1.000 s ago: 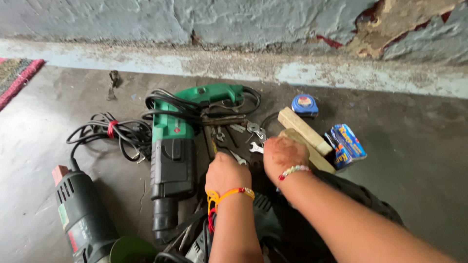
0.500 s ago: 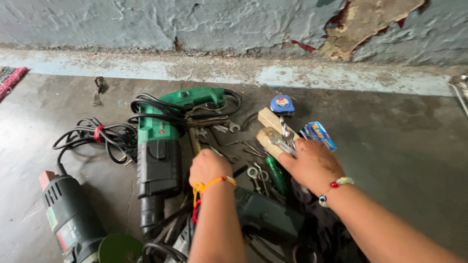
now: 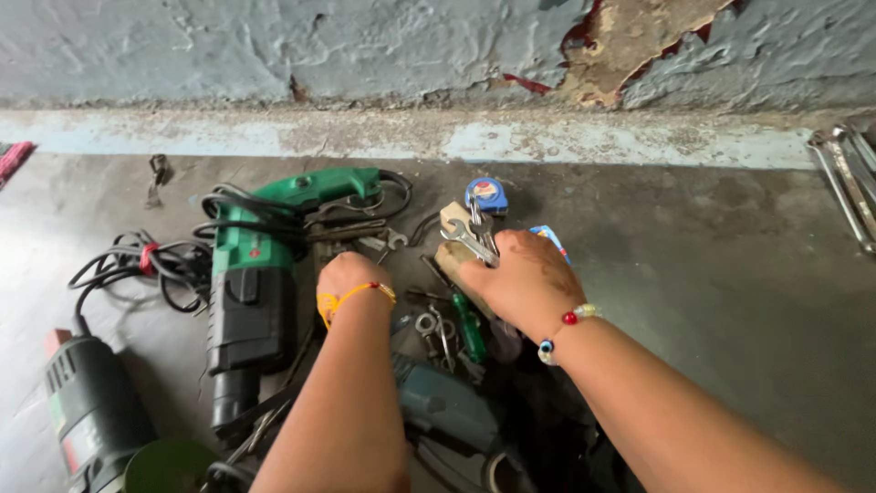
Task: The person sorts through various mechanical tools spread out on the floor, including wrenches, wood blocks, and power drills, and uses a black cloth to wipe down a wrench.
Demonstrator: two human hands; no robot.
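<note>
Right now the right hand [image 3: 522, 281] is closed around a small bundle of spanners [image 3: 470, 239], their open-ended heads poking out at the hand's eleven o'clock, just above the heap of tools on the concrete floor [image 3: 712, 265]. A beaded bracelet [image 3: 561, 327] sits on that wrist. Under the hand lies a block of pale wood [image 3: 453, 219], with a blue tape measure [image 3: 486, 194] just beyond it at twelve o'clock and the corner of a blue packet [image 3: 550, 236] showing at one o'clock.

The left hand [image 3: 351, 277] (an orange thread circles its wrist) is down in the pile at the right hand's nine o'clock; its fingers are turned away from the camera, so whether it grips anything cannot be told. Between the two hands lie a green-handled screwdriver [image 3: 471, 330] and some loose rings and small metal parts [image 3: 429, 324].

At the left hand's nine o'clock rests a green and black hammer drill [image 3: 255, 283], its black cable [image 3: 137, 265] coiled further out the same way. A second dark green power tool [image 3: 87, 411] lies at seven o'clock near the frame edge, and what looks like a grey-blue tool body [image 3: 447, 411] sits at five o'clock. Far off at three o'clock, long metal wrenches [image 3: 849, 183] lie by the peeling wall [image 3: 365, 46].
</note>
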